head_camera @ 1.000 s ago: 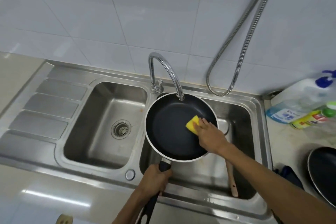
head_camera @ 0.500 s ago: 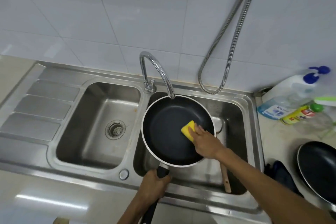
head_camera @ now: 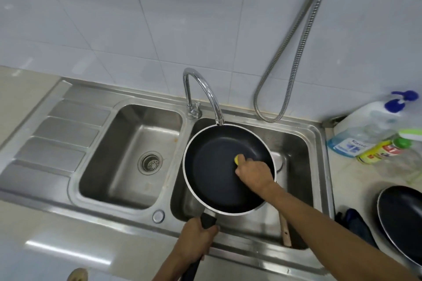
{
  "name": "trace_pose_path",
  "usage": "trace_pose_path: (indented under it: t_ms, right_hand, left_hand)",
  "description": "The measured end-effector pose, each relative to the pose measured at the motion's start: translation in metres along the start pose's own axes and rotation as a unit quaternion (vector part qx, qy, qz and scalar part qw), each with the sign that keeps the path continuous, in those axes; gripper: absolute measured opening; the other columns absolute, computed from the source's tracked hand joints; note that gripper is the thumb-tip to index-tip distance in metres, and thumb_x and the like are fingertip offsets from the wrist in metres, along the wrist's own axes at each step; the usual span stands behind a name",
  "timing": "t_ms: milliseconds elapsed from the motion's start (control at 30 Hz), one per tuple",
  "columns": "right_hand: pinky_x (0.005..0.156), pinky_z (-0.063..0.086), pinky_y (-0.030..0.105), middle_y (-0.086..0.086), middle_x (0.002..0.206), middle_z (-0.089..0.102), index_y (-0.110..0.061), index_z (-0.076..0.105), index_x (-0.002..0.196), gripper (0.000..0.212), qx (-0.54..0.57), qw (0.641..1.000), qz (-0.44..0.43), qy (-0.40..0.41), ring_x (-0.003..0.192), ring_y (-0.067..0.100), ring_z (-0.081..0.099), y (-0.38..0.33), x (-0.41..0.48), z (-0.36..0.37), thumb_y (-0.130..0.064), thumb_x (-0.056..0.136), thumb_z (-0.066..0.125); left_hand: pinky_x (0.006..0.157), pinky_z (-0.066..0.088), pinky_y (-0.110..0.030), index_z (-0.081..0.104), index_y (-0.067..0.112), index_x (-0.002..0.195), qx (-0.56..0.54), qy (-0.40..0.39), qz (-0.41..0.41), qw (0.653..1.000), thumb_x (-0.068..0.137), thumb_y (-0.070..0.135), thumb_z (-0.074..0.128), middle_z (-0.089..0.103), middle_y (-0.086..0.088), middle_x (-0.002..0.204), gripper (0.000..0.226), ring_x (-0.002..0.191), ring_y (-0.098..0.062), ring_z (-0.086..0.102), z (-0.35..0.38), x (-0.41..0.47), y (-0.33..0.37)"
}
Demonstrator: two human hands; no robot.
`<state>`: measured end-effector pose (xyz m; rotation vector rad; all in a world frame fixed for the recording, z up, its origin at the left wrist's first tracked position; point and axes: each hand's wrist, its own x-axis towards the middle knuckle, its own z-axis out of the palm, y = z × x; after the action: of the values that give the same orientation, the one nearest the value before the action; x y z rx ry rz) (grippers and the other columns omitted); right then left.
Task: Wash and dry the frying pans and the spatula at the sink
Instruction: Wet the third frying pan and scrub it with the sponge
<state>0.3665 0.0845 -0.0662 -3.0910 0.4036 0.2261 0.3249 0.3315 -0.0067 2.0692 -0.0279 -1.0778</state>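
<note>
Left hand (head_camera: 194,238): grips handle of round black non-stick frying pan (head_camera: 219,178) over right basin. Right hand (head_camera: 254,172): presses yellow sponge (head_camera: 238,159) inside. Second black pan (head_camera: 402,219), counter's right edge, and wooden spatula (head_camera: 285,230) in the basin, seemingly pending; drying outstanding.

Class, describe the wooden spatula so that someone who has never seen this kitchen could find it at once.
Find the stainless steel double sink and take its right basin, below the black frying pan held over it. Against that basin's near wall lies the pale wooden spatula handle, the only wooden thing there, its blade hidden.
</note>
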Motion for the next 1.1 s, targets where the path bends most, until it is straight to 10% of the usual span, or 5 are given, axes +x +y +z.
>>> trace_pose_path:
  t_ms: [267,400,533,833,1100]
  right_hand:
    - [0.033,0.042,0.029,0.003,0.046,0.058,-0.016,0.061,0.070,0.023,-0.025,0.992,-0.106,0.067,0.035,0.025,0.058,-0.047,-0.019,-0.012,-0.030,0.083,0.073]
    - [0.078,0.056,0.041,0.009,0.109,0.069,-0.023,0.069,0.105,0.031,-0.005,0.989,-0.138,0.055,0.096,0.033,0.065,-0.032,-0.047,-0.015,-0.036,0.094,0.044]
    - [0.121,0.022,0.051,0.000,0.166,0.023,-0.023,0.033,0.156,0.053,0.127,0.957,-0.238,-0.103,0.154,0.033,0.017,-0.051,-0.051,-0.020,-0.023,0.103,0.039]
    - [0.123,0.017,0.049,0.009,0.169,0.008,-0.014,0.017,0.160,0.064,0.069,0.997,0.005,-0.045,0.155,0.036,0.010,0.012,-0.005,-0.006,-0.015,0.100,0.037]
    - [0.122,0.021,0.051,0.004,0.169,0.009,-0.018,0.022,0.158,0.065,0.126,0.967,-0.108,-0.192,0.155,0.033,0.009,-0.057,-0.025,-0.015,-0.013,0.097,0.043]
  left_hand:
    - [0.044,0.037,-0.025,0.046,0.018,0.059,-0.019,0.005,0.003,1.000,0.087,0.016,0.066,0.046,0.000,0.049,0.035,0.043,-0.017,0.045,-0.003,0.004,-0.002]
    - [0.045,0.031,-0.026,0.046,0.016,0.061,-0.077,-0.011,-0.016,0.997,0.087,0.010,0.067,0.040,-0.004,0.051,0.034,0.043,-0.017,0.036,-0.008,0.012,-0.002]
    - [0.043,0.032,-0.026,0.045,0.018,0.059,-0.091,-0.021,-0.012,0.996,0.080,0.015,0.066,0.041,-0.002,0.048,0.030,0.039,-0.017,0.037,-0.006,0.013,0.001]
    - [0.042,0.038,-0.028,0.050,0.019,0.061,-0.030,-0.051,0.028,0.998,0.081,0.028,0.067,0.050,0.000,0.046,0.029,0.037,-0.019,0.046,0.001,0.002,0.000]
    - [0.043,0.032,-0.025,0.046,0.019,0.058,-0.068,-0.076,-0.010,0.995,0.089,0.018,0.066,0.043,-0.001,0.048,0.036,0.038,-0.016,0.038,0.017,0.008,0.001]
